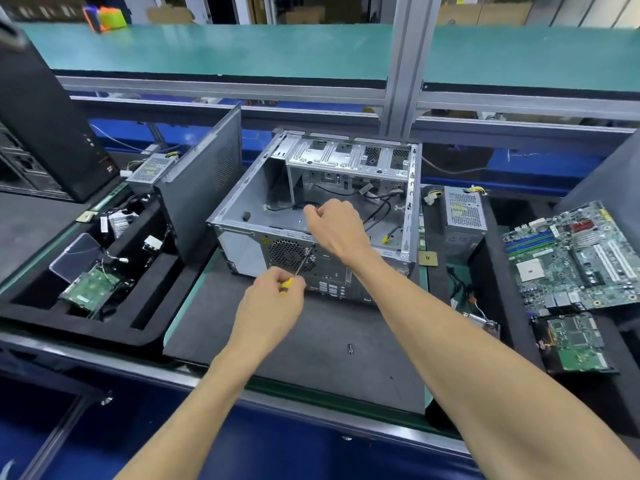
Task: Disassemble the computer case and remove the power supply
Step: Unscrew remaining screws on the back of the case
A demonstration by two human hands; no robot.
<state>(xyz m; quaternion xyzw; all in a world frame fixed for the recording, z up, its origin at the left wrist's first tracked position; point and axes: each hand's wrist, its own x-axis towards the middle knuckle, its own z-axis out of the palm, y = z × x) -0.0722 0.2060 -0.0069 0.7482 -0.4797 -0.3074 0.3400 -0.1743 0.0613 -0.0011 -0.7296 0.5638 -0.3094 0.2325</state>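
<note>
Computer case mid-mat, side open, rear facing near edge. Left hand grips yellow-handled screwdriver, tip at rear fan grille corner, likely for screw. Right hand fisted over top rear rim, probably bracing; contents can't tell. Power supply beyond mat's right edge.

Green motherboard at right, propped at slant, smaller green board just below it. Gold chip flat on mat. Loose screw alone on dark mat near front edge. Black foam tray at left — green circuit board and clear plastic piece inside. Teal shelf across back — orange-and-green object at its far left.
</note>
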